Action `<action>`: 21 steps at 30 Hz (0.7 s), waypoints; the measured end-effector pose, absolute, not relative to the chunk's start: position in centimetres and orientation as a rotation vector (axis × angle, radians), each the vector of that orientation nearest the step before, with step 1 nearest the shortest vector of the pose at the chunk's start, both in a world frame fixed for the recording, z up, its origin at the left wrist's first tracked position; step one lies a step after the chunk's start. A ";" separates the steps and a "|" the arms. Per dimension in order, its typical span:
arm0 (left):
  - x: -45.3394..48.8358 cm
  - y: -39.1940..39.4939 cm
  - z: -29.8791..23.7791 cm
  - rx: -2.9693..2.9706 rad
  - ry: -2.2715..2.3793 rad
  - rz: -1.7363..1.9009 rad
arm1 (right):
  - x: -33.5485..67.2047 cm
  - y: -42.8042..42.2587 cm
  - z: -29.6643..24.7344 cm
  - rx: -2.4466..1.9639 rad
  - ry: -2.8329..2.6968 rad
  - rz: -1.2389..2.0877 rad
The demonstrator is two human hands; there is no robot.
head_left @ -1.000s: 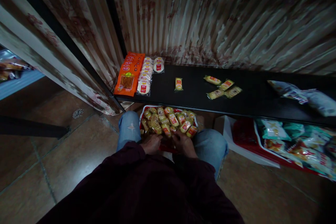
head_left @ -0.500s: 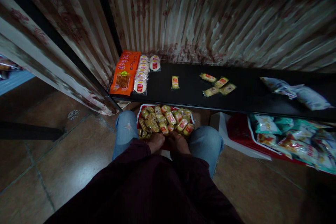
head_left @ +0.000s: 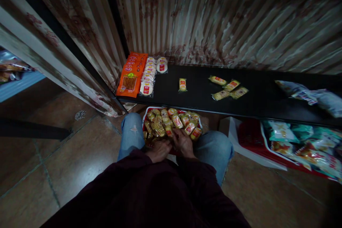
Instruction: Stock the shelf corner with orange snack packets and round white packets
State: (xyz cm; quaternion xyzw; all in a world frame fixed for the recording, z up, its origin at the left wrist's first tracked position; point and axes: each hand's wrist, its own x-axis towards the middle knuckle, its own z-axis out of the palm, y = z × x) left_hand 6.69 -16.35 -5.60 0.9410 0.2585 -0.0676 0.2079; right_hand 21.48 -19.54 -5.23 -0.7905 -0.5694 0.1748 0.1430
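Observation:
A red basket with a white rim (head_left: 144,114) rests between my knees, filled with individually wrapped snack cakes (head_left: 158,126) in clear and yellow wrappers. At its near edge, my left hand (head_left: 160,149) is closed with curled fingers on the basket. My right hand (head_left: 184,143) lies over the near side of the packets, fingers reaching forward and touching them; its fingertips are partly lost in the dim light. Beyond the basket, one wrapped cake (head_left: 182,84) lies alone on the black shelf (head_left: 197,92), and a small group of the same cakes (head_left: 232,85) lies farther right.
An orange snack bag (head_left: 133,74) and round white packaged crackers (head_left: 146,87) sit at the shelf's left end. Pale packets (head_left: 307,94) lie at its right. Below stands another red basket (head_left: 248,135) of green and white bags (head_left: 283,131). A dark post (head_left: 114,14) rises at left.
My right hand has moved forward from the basket's near edge onto the packets. The left hand has stayed by the near edge. The whole view has shifted slightly.

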 end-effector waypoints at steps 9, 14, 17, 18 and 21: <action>3.7 -11.0 -3.6 2.336 1.460 0.290 | 20.2 -19.1 -6.3 -2.252 -1.884 0.614; 4.8 -10.3 -5.3 2.319 1.349 0.148 | 20.6 -20.4 -6.6 -2.111 -1.865 0.786; 4.6 -11.1 -6.2 2.386 1.268 0.160 | 20.8 -20.9 -6.7 -2.043 -1.835 0.765; 4.4 -11.5 -6.4 2.410 1.238 0.175 | 20.9 -20.9 -6.7 -2.007 -1.821 0.727; 3.6 -12.3 -6.8 2.455 1.177 0.240 | 22.4 -20.8 -6.4 -1.951 -1.732 0.583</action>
